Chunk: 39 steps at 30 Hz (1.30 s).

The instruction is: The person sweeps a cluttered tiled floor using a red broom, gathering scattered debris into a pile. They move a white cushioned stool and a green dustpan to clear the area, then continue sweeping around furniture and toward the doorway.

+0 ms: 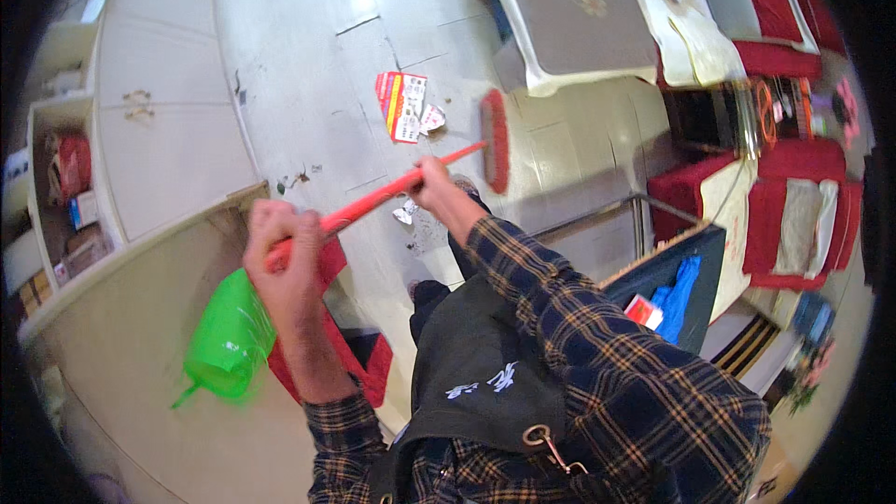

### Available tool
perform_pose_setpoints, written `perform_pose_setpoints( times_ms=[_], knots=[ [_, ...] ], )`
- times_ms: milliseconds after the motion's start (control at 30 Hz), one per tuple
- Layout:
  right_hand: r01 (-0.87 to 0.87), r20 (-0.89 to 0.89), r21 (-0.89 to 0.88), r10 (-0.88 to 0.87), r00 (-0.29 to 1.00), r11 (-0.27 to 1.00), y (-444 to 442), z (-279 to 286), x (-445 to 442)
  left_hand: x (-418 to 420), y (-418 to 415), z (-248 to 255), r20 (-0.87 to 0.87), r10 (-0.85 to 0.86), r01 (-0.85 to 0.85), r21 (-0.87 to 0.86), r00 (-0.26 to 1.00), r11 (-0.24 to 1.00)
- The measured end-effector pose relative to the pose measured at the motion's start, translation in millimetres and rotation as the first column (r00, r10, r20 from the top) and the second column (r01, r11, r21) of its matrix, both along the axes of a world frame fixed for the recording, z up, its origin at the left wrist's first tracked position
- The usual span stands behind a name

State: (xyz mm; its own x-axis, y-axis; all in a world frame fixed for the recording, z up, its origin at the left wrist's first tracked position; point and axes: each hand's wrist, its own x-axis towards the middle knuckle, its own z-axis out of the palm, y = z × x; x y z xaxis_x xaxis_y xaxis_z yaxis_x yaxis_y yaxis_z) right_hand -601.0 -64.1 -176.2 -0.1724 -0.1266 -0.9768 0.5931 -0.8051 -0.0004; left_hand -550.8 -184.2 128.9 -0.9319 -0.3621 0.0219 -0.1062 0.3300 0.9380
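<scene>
A broom with a red handle (371,197) slants across the view in both my hands. My left hand (283,252) grips the upper end of the handle, over the beige surface at lower left. Further down, close to the broom head, my right hand (435,185) is closed around the handle. The red bristle head (495,141) is at the far end, over the tiled floor (315,105). Left of it on the floor lie a torn printed paper sheet (402,106) and a crumpled paper piece (432,119). Another paper scrap (404,212) is below the handle, with dark debris around it.
A green plastic bag or container (229,339) is by my left forearm, beside red fabric (371,371). White cabinets (168,105) line the left. A covered table (574,7) stands at upper right, red-covered seats (791,231) further right. A dark board-like surface (710,280) holds blue cloth (679,301).
</scene>
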Motion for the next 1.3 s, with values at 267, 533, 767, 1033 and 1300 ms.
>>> perform_pose_setpoints(
  times_ms=[267,533,767,1033,1300],
  knots=[
    [-0.18,-0.197,-0.268,0.129,0.972,0.947,-80.1,69.9,-91.9,-37.2,17.2,78.0,-0.143,0.096,-0.136,-0.302,0.985,0.944],
    [-0.618,-0.108,-0.202,0.609,0.785,0.76,-48.4,178.2,75.4,119.3,4.5,133.3,-0.529,-0.166,-0.034,-0.347,0.832,0.937],
    [-0.817,-0.008,-0.475,0.927,0.376,0.327,-35.0,121.9,239.2,172.5,47.3,105.0,-0.101,-0.076,0.052,-0.215,0.992,0.975],
    [-0.753,0.027,-0.619,0.964,0.266,0.225,-12.2,2.6,237.9,103.1,39.4,-52.1,0.119,0.309,-0.315,0.037,0.944,0.948],
    [-0.875,-0.13,-0.48,0.98,0.151,0.071,-45.0,7.2,-19.0,-66.7,21.6,11.8,-0.426,0.474,-0.454,0.154,0.771,0.878]
  ],
)
